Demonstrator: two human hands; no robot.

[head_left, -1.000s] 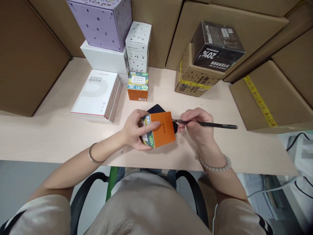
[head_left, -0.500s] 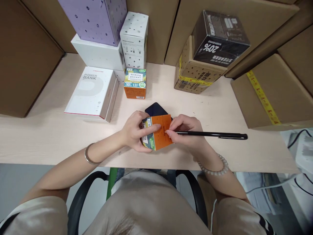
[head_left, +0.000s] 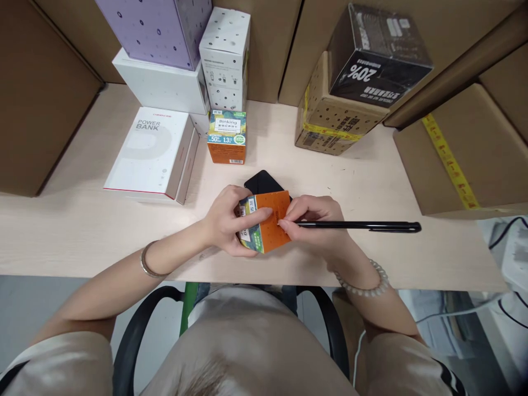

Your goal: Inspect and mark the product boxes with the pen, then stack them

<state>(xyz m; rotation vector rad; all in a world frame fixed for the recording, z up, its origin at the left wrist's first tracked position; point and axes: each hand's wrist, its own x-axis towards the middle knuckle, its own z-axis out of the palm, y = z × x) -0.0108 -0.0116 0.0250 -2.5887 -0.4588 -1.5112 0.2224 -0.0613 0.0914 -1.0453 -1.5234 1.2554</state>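
Observation:
My left hand [head_left: 231, 222] grips a small orange box [head_left: 275, 234] with a blue, green and yellow label side, its index finger lying across the orange face. In my right hand [head_left: 315, 220] is a long black pen [head_left: 363, 226], pinched near its tip. That tip meets or nearly meets the orange face beside small dark marks; contact is hard to make out. Partly hidden behind the box, a dark flat object like a phone [head_left: 264, 182] lies on the table. Farther back stands a similar box labelled Binking [head_left: 226, 137].
On the left are a white power bank box [head_left: 144, 151], a white carton [head_left: 163, 82], a purple box [head_left: 152, 30] and a tall white box [head_left: 225, 60]. At the right, a black box [head_left: 379, 60] tops a taped carton [head_left: 330, 124]. A larger cardboard box [head_left: 487, 159] borders the table [head_left: 103, 236].
The view has shifted slightly, so the boxes at the back sit a little higher. Both hands, the orange box and the pen keep nearly the same position.

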